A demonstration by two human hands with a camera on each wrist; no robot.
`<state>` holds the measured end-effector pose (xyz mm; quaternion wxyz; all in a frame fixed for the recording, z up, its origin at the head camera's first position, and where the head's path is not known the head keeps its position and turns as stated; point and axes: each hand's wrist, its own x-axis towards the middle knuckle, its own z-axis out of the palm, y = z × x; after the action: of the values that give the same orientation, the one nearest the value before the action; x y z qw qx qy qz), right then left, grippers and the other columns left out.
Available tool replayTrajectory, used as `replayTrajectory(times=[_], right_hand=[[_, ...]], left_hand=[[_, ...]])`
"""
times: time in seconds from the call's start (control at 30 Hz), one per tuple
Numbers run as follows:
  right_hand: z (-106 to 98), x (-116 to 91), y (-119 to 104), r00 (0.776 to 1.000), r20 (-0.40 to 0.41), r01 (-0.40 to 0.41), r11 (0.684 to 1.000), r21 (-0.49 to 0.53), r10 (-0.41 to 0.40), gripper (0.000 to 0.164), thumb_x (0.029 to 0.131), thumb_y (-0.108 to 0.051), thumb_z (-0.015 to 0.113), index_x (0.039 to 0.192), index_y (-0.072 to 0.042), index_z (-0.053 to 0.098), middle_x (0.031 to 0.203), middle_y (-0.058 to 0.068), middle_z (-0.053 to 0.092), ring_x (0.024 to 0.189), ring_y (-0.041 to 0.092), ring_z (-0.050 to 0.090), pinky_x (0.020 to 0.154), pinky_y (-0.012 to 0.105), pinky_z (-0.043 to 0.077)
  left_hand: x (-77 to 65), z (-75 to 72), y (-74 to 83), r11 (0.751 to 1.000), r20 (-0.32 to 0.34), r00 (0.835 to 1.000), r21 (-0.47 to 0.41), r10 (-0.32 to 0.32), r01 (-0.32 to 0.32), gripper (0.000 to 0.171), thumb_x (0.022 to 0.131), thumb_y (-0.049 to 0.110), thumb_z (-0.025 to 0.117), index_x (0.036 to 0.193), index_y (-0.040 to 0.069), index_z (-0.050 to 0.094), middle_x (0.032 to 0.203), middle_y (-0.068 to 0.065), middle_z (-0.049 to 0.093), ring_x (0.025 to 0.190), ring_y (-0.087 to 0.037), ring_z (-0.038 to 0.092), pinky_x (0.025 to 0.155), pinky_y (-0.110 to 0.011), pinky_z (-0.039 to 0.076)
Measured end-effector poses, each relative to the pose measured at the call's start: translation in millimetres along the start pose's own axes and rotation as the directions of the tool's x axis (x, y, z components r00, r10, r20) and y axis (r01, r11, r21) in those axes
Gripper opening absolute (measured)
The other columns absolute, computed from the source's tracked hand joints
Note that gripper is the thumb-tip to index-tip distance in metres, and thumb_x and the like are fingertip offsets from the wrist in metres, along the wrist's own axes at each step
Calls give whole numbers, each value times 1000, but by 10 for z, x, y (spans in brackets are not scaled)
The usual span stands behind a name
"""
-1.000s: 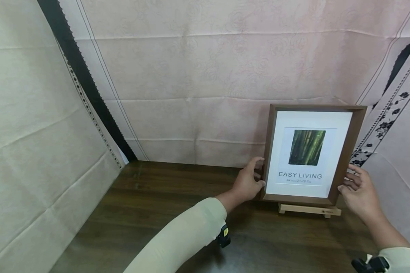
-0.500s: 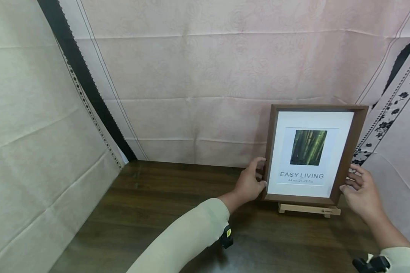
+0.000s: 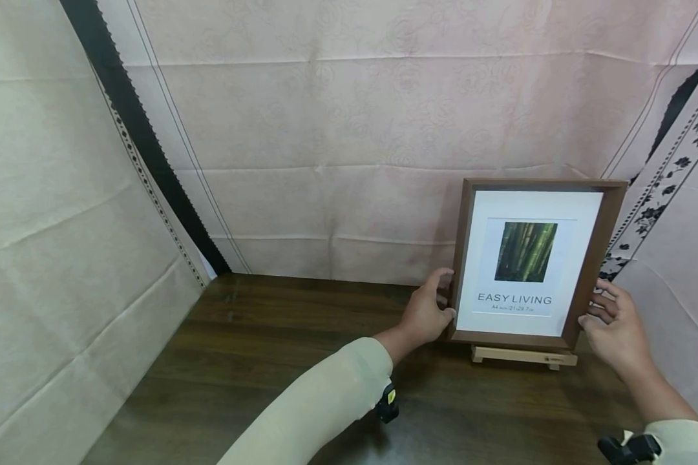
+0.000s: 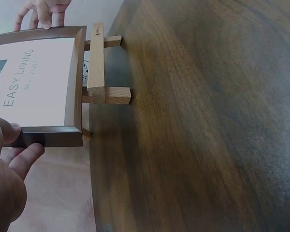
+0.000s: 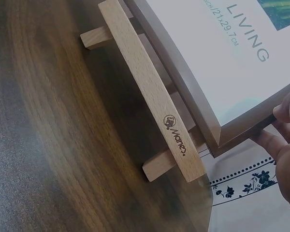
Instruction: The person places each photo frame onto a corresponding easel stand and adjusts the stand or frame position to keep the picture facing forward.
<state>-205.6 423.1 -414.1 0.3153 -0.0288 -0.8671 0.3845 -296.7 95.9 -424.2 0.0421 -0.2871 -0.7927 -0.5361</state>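
Note:
A brown picture frame (image 3: 615, 226), its insert printed "EASY LIVING" under a bamboo picture, stands nearly upright at the right of the head view. My left hand (image 3: 423, 311) grips its left side low down, thumb in front. On the opposite side, my right hand (image 3: 615, 326) holds the lower right edge between thumb and fingers. Beneath the frame is a small light-wood easel (image 3: 526, 357), whose front ledge (image 5: 150, 87) bears a stamped logo. Both wrist views show a gap between the frame's bottom edge and that ledge. The frame hides the easel's upper part in the head view.
The dark wooden table (image 3: 256, 361) stretches left and forward of the easel. Pale cloth (image 3: 326, 129) hangs behind the table, with more cloth on both sides. A floral-patterned border (image 3: 654, 206) runs close to the frame's right side.
The frame and both hands have shifted slightly to the right relative to the easel, mostly in the first half second. Both hands keep their grip.

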Motion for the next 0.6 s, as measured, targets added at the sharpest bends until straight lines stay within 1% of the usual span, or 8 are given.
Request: replayTrajectory(times=[0.27, 0.4, 0.47, 0.6], right_hand=[[-9, -4, 20, 1000, -9, -12, 1000, -20, 12, 77, 88, 16, 54, 157, -4, 26, 134, 34, 45, 96, -12, 43, 75, 4, 45], [-20, -8, 27, 1000, 1, -14, 1000, -16, 14, 77, 89, 16, 53, 157, -2, 24, 135, 37, 45, 97, -11, 44, 75, 4, 44], [-26, -10, 32, 1000, 11, -25, 1000, -16, 25, 76, 90, 15, 53, 158, -2, 23, 137, 38, 44, 99, -8, 45, 74, 4, 44], [-33, -9, 46, 999, 13, -42, 999, -21, 42, 76, 91, 14, 53, 158, -3, 22, 138, 40, 45, 99, -9, 46, 74, 4, 44]], left_hand=[[6, 26, 4, 1000, 3, 1000, 5, -9, 9, 76, 90, -4, 76, 146, 32, 41, 129, 3, 56, 101, -12, 63, 74, -23, 54], [1, 40, 14, 1000, 9, 1000, -1, -14, 14, 75, 90, -4, 75, 146, 32, 41, 129, 3, 56, 102, -13, 63, 75, -22, 54], [-1, 50, 16, 1000, 10, 1000, -3, -19, 19, 75, 90, -4, 75, 146, 33, 41, 128, 3, 56, 102, -12, 62, 75, -22, 54], [0, 68, 22, 1000, 5, 1000, -1, -15, 15, 75, 90, -4, 76, 146, 32, 41, 128, 3, 57, 100, -11, 62, 75, -23, 54]])
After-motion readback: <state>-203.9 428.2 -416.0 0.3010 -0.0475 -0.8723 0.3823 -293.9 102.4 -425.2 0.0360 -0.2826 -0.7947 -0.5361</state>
